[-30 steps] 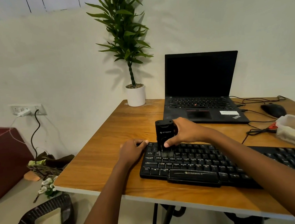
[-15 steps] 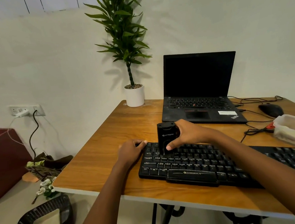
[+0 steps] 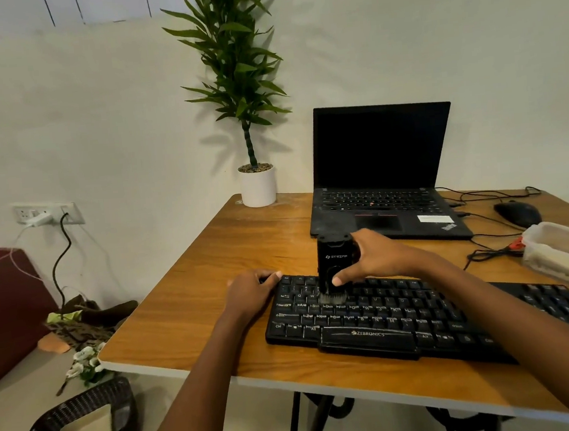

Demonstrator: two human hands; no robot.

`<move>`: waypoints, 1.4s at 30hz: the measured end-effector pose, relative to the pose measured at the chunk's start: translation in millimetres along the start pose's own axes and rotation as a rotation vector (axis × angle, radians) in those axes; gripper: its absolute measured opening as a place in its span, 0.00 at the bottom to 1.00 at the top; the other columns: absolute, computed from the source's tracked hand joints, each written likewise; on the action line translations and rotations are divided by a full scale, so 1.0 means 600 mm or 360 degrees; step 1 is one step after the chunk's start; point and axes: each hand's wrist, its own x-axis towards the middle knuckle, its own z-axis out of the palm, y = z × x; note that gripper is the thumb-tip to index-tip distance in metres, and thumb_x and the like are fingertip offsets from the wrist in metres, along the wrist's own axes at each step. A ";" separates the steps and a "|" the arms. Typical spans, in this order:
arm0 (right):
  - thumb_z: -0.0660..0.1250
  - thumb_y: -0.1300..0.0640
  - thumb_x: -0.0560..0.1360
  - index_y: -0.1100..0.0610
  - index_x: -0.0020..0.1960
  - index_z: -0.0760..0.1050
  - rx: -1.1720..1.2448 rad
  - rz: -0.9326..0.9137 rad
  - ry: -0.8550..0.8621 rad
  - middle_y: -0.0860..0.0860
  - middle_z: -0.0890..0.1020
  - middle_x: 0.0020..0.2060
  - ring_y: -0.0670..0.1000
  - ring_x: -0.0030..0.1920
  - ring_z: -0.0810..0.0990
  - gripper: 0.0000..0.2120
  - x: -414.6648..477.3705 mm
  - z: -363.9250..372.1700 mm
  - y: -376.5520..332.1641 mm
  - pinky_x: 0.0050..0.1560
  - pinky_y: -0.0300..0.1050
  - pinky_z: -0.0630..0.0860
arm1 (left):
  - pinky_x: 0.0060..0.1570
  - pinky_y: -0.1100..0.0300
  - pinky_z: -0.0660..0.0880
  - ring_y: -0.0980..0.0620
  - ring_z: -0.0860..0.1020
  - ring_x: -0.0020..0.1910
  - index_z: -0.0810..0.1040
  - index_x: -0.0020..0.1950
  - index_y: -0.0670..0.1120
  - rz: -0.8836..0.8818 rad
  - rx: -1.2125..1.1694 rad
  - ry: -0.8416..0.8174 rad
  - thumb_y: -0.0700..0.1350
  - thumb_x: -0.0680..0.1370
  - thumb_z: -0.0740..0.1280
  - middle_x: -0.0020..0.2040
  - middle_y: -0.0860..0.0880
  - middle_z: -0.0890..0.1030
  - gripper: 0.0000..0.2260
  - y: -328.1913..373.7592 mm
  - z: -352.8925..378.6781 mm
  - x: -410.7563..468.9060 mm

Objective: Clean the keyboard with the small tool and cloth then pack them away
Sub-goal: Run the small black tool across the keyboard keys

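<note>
Small black box-shaped brush tool [image 3: 335, 266] is gripped upright by right hand [image 3: 376, 259], frame centre, bristles on upper-left keys of black plastic keyboard [image 3: 388, 316]. Left edge is steadied by left hand [image 3: 248, 292], fingers loosely bent, nothing gripped. Light row-wise strokes are advised. Cloth not seen. Right side is crowded by black cables [image 3: 486, 252] and translucent plastic box [image 3: 565, 252].

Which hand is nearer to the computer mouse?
Right. The right hand, gripping the tool, sits left of the mouse; the left hand rests farther left at the keyboard edge.
</note>
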 end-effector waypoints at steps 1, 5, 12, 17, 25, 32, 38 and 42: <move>0.75 0.58 0.68 0.53 0.56 0.70 -0.0026 -0.0018 0.0040 0.47 0.79 0.45 0.41 0.41 0.81 0.21 -0.003 -0.001 0.006 0.36 0.30 0.73 | 0.64 0.42 0.67 0.51 0.80 0.52 0.83 0.54 0.49 0.0000 -0.0011 -0.0002 0.54 0.79 0.63 0.52 0.50 0.84 0.13 0.001 0.000 0.000; 0.76 0.55 0.67 0.50 0.56 0.69 -0.0062 -0.0013 0.0028 0.50 0.80 0.50 0.50 0.48 0.81 0.21 -0.008 -0.002 0.009 0.45 0.43 0.78 | 0.65 0.42 0.66 0.51 0.80 0.51 0.83 0.55 0.49 -0.0014 -0.0018 0.0014 0.54 0.79 0.63 0.53 0.50 0.83 0.13 0.004 0.000 -0.001; 0.76 0.55 0.67 0.53 0.63 0.69 -0.0063 -0.0051 0.0122 0.51 0.78 0.59 0.52 0.57 0.77 0.27 -0.008 0.001 0.008 0.48 0.30 0.72 | 0.65 0.41 0.66 0.50 0.80 0.50 0.82 0.54 0.49 -0.0004 -0.0020 -0.0006 0.54 0.79 0.63 0.52 0.49 0.84 0.13 0.001 0.000 -0.001; 0.75 0.57 0.68 0.55 0.60 0.70 0.0021 0.0008 0.0037 0.49 0.80 0.50 0.47 0.47 0.80 0.24 -0.010 0.000 0.005 0.36 0.28 0.75 | 0.65 0.41 0.66 0.49 0.79 0.52 0.82 0.56 0.48 -0.0015 -0.0014 0.0005 0.53 0.79 0.63 0.53 0.49 0.83 0.13 0.000 -0.001 -0.003; 0.75 0.58 0.68 0.53 0.62 0.69 0.0010 -0.0041 0.0126 0.49 0.77 0.56 0.47 0.53 0.77 0.25 -0.007 0.007 0.011 0.38 0.26 0.73 | 0.65 0.41 0.66 0.51 0.80 0.50 0.83 0.53 0.49 -0.0007 -0.0022 -0.0010 0.53 0.79 0.62 0.51 0.51 0.84 0.13 0.001 0.000 -0.001; 0.75 0.61 0.67 0.57 0.54 0.73 -0.0083 0.0036 -0.0104 0.55 0.81 0.46 0.52 0.44 0.82 0.18 -0.003 -0.013 0.004 0.43 0.45 0.80 | 0.63 0.40 0.68 0.50 0.81 0.46 0.82 0.53 0.50 -0.0015 -0.0013 -0.0047 0.55 0.79 0.62 0.47 0.51 0.84 0.13 -0.003 0.000 0.002; 0.75 0.62 0.67 0.60 0.56 0.72 -0.0191 0.0064 -0.0141 0.57 0.81 0.48 0.55 0.47 0.82 0.20 -0.010 -0.027 0.004 0.45 0.51 0.81 | 0.63 0.39 0.68 0.51 0.81 0.47 0.83 0.52 0.52 -0.0019 -0.0007 -0.0039 0.56 0.79 0.62 0.47 0.53 0.84 0.13 -0.005 0.001 0.002; 0.76 0.58 0.66 0.58 0.57 0.73 -0.0245 0.0008 0.0027 0.52 0.81 0.51 0.49 0.51 0.79 0.22 -0.018 -0.014 0.006 0.52 0.42 0.75 | 0.63 0.40 0.67 0.51 0.80 0.48 0.83 0.51 0.52 -0.0007 0.0000 -0.0032 0.55 0.79 0.62 0.47 0.53 0.84 0.12 -0.003 0.001 0.003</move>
